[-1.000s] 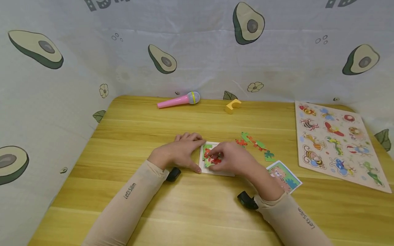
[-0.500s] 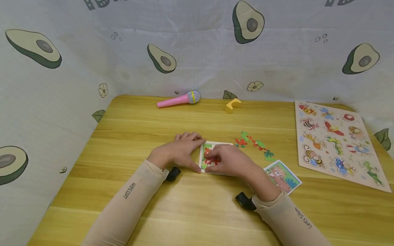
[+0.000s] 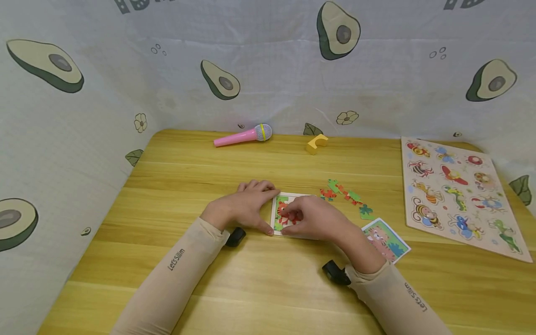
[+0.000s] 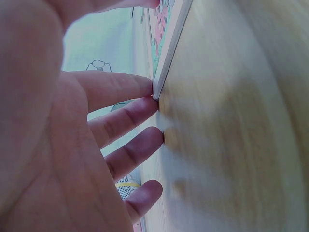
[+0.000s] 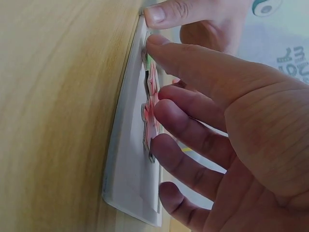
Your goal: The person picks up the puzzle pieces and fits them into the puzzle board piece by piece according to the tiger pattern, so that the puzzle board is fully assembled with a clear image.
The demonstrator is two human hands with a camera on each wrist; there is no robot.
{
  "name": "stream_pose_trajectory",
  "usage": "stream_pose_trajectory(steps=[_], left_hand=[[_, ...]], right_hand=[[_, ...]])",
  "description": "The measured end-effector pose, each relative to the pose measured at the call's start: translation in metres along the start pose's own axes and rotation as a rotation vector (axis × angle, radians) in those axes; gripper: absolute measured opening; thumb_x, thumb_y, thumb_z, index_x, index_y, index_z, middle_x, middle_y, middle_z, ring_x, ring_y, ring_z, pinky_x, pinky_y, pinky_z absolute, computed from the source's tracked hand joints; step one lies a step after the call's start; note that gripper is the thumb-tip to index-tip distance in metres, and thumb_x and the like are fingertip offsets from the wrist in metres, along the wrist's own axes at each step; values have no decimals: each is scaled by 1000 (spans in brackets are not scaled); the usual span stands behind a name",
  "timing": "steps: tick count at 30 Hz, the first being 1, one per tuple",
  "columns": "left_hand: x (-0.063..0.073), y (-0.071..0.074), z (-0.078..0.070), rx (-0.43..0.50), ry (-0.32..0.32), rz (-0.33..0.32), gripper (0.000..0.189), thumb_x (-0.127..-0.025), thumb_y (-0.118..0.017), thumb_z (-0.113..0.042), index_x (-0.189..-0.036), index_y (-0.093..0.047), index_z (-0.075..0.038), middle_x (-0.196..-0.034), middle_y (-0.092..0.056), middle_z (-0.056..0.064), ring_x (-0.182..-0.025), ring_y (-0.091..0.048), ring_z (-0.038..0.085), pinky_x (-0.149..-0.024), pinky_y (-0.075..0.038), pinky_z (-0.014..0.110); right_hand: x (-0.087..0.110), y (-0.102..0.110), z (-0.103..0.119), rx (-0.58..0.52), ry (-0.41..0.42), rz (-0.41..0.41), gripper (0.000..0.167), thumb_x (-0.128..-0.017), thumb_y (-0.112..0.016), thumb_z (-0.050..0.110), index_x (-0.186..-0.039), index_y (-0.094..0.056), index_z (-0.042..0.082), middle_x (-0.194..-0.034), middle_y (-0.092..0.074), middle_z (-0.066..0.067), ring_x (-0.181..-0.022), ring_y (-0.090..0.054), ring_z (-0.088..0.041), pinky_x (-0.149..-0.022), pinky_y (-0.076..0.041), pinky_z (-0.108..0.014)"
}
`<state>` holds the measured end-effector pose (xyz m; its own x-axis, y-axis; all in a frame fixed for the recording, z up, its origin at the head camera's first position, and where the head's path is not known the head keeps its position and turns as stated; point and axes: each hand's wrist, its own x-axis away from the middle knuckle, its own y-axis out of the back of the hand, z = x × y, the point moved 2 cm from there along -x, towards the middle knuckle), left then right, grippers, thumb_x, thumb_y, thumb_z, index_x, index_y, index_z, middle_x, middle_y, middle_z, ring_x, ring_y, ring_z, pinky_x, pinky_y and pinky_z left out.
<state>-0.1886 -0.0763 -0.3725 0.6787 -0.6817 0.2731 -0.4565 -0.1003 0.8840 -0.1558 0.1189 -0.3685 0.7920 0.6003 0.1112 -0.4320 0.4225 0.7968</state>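
Note:
A small white puzzle tray lies on the table, with red and green puzzle pieces fitted along its left side. My left hand steadies its left end, thumb at the near corner and index fingertip at the far corner, the other fingers spread straight. Bent over the tray, my right hand has thumb and index finger on either side of a green-and-red puzzle piece at the lower left. The right wrist view shows its other fingers loosely bent against the red pieces. The right hand covers much of the tray.
Several loose puzzle pieces lie beyond the right hand. A tiger picture card is partly under the right wrist. A pink toy microphone and a yellow arch block lie at the back; an insect puzzle board is at right.
The right hand shifts only slightly over the tray while the lower-left piece settles in line with the left rim. The left hand stays in place.

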Motion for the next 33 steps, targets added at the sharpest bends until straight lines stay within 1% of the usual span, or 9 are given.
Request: stream_pose_trajectory(steps=[10,15,21,24,31,33], left_hand=[[1,1,0,5,0,9,101,-77,-83,-55,-158,-35,-16,-155,-31,-1,-138,-27,22,-109,-22,46],[1,2,0,8,6,14,101,-77,-82,-56,-158,-35,-17,-156,-30,-1,-138,-27,22,-109,-21,47],[1,2,0,12,12,17,101,-77,-82,-56,-158,-35,-18,-156,-30,-2,-139,-26,21,-110,-20,47],[1,2,0,14,11,15,101,-78,-83,-55,-158,-35,-18,-156,-30,-3,-139,-26,21,-110,-20,47],[1,1,0,10,11,14,101,-77,-82,-56,-158,-35,-18,-155,-30,-3,-138,-26,21,-110,-21,47],[1,1,0,8,12,15,102,-77,-82,-56,-158,-35,-17,-156,-30,-3,-139,-26,21,-110,-21,47]], right_hand=[[-1,-1,1,16,19,1,23,-82,-86,27,-100,-78,15,-79,-59,9,-72,-54,-8,-68,-48,-29],[-1,-1,1,28,14,4,23,-82,-85,27,-99,-77,15,-78,-59,8,-71,-53,-9,-67,-47,-30],[0,1,0,34,-2,16,21,-83,-84,29,-98,-77,16,-80,-60,10,-73,-54,-9,-69,-47,-30],[0,1,0,37,3,20,21,-83,-84,30,-97,-77,17,-80,-60,10,-73,-54,-9,-69,-48,-31],[1,4,1,13,-8,-4,19,-84,-83,31,-97,-76,19,-81,-61,11,-75,-55,-10,-70,-48,-31],[1,4,1,3,15,-11,17,-86,-82,30,-97,-76,18,-81,-60,11,-75,-55,-10,-70,-48,-32]])
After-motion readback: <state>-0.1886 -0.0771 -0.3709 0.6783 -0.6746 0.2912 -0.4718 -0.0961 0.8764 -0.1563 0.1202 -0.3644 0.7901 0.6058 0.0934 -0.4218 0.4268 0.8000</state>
